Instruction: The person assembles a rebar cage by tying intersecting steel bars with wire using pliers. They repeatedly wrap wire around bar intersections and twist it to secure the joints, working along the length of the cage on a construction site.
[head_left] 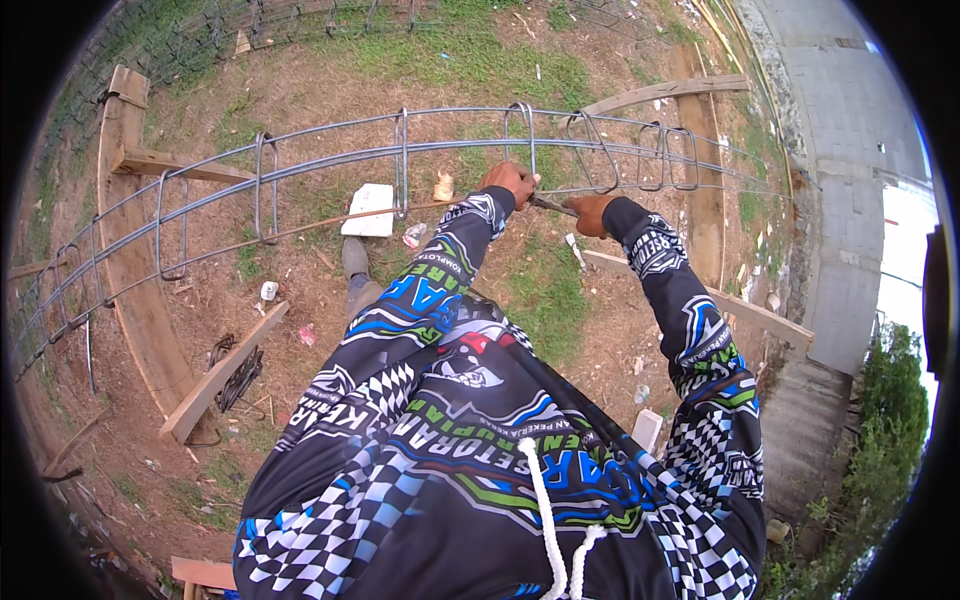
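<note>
A long cage of steel reinforcing bars (340, 155) runs across in front of me, with bent steel stirrups (403, 165) spaced along it. My left hand (510, 183) is closed on the cage's near bar, close to the foot of a stirrup (533, 140). Just right of it, my right hand (592, 213) is wrapped round a dark metal pincers-like tool (551, 204). Its tip points left and reaches the bar beside my left fingers. The fingers hide the exact contact, and any tie wire there is too small to make out.
Timber trestles support the cage: a wide plank (150, 330) on the left and another board (703, 180) on the right. A white block (368, 210) lies by my boot (355, 257). Dark wire (240, 375) is bundled at lower left. Concrete paving (845, 200) borders the right side.
</note>
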